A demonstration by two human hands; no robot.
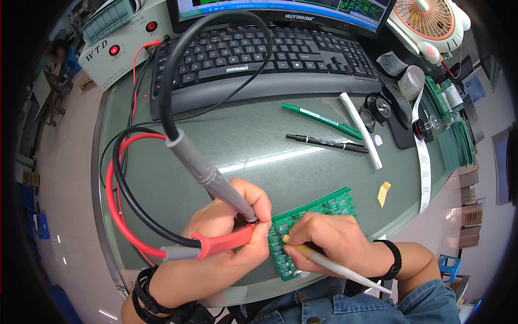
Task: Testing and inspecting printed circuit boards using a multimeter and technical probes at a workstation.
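Note:
In my left hand [240, 216] are two test probes, pinched together. One is a grey probe [208, 175] on a thick black cable, slanting down into the fingertips. The other is a red probe [226, 241], lying low across the palm. Their tips are hidden by the fingers, at the left edge of a green circuit board panel [335, 204]. My right hand [337, 240] rests over the board, closed around a slim pen-shaped tool [334, 265] with a white handle, a yellowish front part and a thin dark tip touching or just above the board.
Behind stand a black keyboard [232, 59], a monitor [280, 16] and a grey control box [127, 46]. Green marker [324, 120], black marker [326, 143] and white stick [360, 129] lie midway. A mouse [396, 105], paper strip [424, 175] and yellow scrap [383, 193] lie right.

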